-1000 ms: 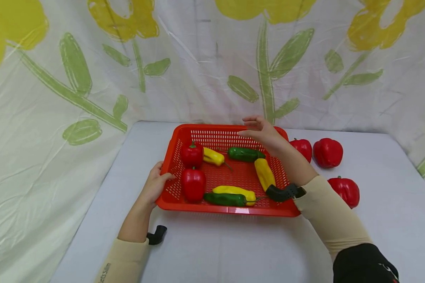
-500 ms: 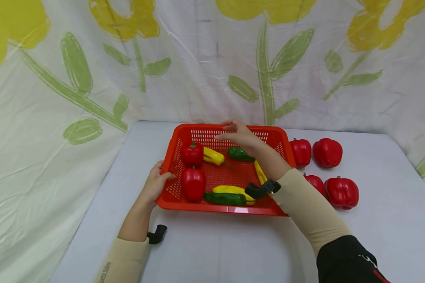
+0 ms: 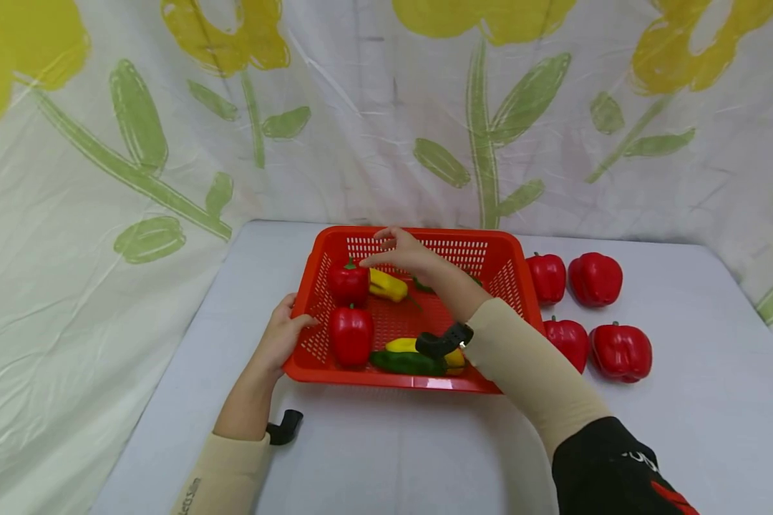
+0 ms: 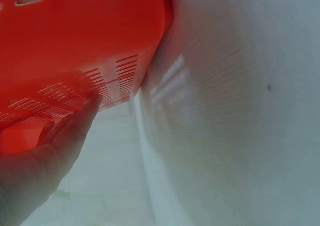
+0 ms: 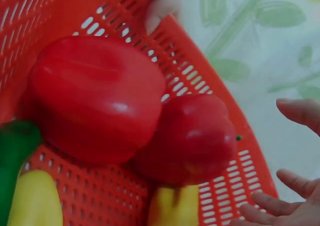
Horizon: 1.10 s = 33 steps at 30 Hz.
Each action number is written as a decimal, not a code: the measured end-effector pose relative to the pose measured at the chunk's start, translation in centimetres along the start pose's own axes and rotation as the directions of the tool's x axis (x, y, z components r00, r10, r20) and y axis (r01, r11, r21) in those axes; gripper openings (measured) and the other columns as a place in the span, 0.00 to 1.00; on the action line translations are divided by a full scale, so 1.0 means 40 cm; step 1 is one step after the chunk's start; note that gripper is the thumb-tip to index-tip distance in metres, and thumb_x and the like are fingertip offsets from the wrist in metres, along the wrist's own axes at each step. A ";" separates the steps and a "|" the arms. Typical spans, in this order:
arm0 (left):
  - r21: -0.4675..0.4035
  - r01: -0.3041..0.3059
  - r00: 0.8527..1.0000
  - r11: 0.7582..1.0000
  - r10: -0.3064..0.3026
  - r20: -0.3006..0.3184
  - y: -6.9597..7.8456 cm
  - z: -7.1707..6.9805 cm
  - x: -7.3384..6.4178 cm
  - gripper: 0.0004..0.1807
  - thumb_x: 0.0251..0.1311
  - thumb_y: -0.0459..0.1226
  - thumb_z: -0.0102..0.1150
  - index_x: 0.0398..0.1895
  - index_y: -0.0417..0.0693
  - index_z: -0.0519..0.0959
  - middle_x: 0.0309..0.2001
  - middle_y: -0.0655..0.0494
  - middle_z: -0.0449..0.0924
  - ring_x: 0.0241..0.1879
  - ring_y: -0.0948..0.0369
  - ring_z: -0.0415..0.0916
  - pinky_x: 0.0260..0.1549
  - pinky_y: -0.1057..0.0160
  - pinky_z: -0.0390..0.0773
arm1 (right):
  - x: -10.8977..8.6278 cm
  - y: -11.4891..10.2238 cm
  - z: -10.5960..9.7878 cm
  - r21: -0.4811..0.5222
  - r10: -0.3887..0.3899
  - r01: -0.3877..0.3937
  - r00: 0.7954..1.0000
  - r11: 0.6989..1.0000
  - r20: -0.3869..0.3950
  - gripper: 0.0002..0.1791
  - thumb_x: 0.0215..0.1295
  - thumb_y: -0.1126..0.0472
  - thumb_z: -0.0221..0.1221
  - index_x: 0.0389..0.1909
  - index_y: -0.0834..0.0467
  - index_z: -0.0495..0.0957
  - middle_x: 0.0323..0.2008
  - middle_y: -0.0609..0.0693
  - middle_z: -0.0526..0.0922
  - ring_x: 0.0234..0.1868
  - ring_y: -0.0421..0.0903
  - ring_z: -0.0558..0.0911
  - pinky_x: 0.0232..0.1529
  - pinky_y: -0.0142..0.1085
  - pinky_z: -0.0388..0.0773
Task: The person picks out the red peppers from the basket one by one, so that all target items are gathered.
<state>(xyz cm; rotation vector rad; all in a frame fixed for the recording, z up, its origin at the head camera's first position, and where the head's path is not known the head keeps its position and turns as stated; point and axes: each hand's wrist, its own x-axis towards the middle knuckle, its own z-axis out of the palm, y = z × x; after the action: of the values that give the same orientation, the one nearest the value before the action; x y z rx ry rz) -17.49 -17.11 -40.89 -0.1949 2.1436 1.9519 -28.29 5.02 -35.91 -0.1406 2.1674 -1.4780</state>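
Observation:
My left hand [image 3: 282, 340] grips the left end of a red plastic basket [image 3: 373, 378], thumb over the rim. In the left wrist view its fingers lie against the slotted outside wall. Over the basket's back left part, my right hand [image 3: 404, 255] is spread and holds nothing. Its fingertips are near a red bell pepper [image 3: 348, 285]; whether they touch is unclear. A second red bell pepper [image 3: 351, 336] sits in front of that one. Beside them lies a yellow pepper [image 3: 389, 286]. Another yellow pepper [image 3: 399, 345] and a green pepper [image 3: 409, 363] lie along the front wall.
Several red bell peppers [image 3: 621, 352] stand on the white table [image 3: 399, 450] right of the basket. A flowered curtain [image 3: 354, 143] hangs behind the table. My right forearm crosses the basket and mostly hides a green pepper [image 3: 423, 286] at the back.
My right hand has moved left across the basket, from its back right to the red bell pepper at back left. My left hand keeps its grip, and the basket has not visibly moved.

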 end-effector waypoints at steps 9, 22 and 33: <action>0.001 0.001 1.000 1.000 -0.001 -0.009 0.000 -0.004 -0.002 0.25 0.59 0.27 0.40 0.62 0.37 0.56 0.59 0.39 0.65 0.50 0.53 0.71 0.46 0.61 0.78 | 0.039 0.003 0.050 0.011 0.033 -0.033 0.999 0.999 -0.006 0.45 0.49 0.55 0.68 0.65 0.55 0.55 0.60 0.57 0.65 0.58 0.52 0.67 0.62 0.44 0.67; -0.005 0.006 1.000 1.000 -0.006 -0.006 0.000 0.000 -0.005 0.25 0.59 0.27 0.40 0.62 0.37 0.56 0.59 0.38 0.65 0.50 0.52 0.72 0.46 0.59 0.79 | 0.071 0.033 0.105 -0.029 0.044 -0.043 0.999 0.999 0.013 0.47 0.48 0.59 0.68 0.66 0.57 0.52 0.60 0.57 0.65 0.60 0.52 0.66 0.63 0.45 0.67; -0.008 0.005 1.000 1.000 -0.005 -0.003 0.001 -0.003 -0.005 0.25 0.59 0.28 0.40 0.62 0.37 0.56 0.59 0.39 0.65 0.49 0.52 0.72 0.47 0.58 0.79 | 0.086 0.044 0.134 -0.120 0.003 -0.001 1.000 0.993 0.022 0.42 0.48 0.54 0.68 0.64 0.56 0.59 0.59 0.55 0.68 0.57 0.51 0.70 0.58 0.46 0.72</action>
<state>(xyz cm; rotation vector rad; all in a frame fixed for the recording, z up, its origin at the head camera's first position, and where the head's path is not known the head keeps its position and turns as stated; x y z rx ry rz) -17.33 -17.23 -40.80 -0.2053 2.1350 1.9591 -28.45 0.00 -40.17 -0.1954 2.2385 -1.3386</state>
